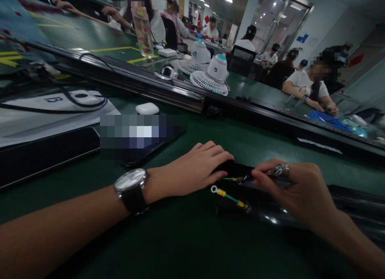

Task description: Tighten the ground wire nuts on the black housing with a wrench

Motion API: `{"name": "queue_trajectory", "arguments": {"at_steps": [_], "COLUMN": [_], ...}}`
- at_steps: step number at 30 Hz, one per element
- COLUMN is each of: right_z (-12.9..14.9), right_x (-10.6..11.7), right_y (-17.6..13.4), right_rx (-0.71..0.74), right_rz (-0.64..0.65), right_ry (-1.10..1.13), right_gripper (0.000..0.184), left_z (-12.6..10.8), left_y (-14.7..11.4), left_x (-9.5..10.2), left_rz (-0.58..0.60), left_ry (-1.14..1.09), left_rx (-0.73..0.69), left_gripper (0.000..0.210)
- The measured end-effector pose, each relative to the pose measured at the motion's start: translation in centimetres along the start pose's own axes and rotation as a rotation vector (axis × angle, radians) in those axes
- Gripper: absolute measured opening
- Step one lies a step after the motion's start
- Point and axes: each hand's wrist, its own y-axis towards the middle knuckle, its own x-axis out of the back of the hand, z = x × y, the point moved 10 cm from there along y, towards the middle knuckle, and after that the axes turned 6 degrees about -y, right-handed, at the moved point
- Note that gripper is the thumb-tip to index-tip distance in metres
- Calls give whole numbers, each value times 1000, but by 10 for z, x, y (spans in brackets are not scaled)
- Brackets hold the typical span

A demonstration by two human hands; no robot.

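Observation:
My left hand (200, 170), with a watch (131, 184) on its wrist, closes over the near end of a long black part (237, 168). Its thumb is beside a short green wire with yellow sleeves (231, 179). My right hand (290, 182) pinches a slim dark tool (247, 177), whose tip is at the wire's fastened end; the fingers hide most of it, so its kind is unclear. In front lies a second black part (261, 212). A green wire with a ring terminal (228, 197) is fixed to that part, its ring end loose.
A phone (153, 144) and a dark flat device (48, 154) lie left, below a white earbud case (147, 108). A long dark rail (135, 84) crosses the green table. Two white fans (212, 72) and a bottle (143, 34) stand beyond it. Several people sit farther back.

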Motion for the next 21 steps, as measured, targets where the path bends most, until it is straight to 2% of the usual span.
{"name": "queue_trajectory", "arguments": {"at_steps": [8,10,13,15,17,21], "right_z": [3,9,22,24,20,8], "right_x": [-8,-7,-7,1,10,13], "right_y": [1,0,-5,-7,-5,-1], "right_rx": [43,133,350,419,400,247], "right_rz": [27,73,200,200,151,103], "right_ry": [-3,-38,-78,-83,-80,-37], "right_gripper": [13,15,16,15,14,11], "left_z": [1,1,1,0,0,1], "left_y": [0,0,0,0,0,0], "left_x": [0,0,0,1,0,0], "left_rz": [3,-1,-7,-8,0,6], "left_ry": [-7,-7,-3,1,0,-9], "left_rx": [0,-2,-4,-4,1,7], "left_gripper": [32,32,32,32,33,33]}}
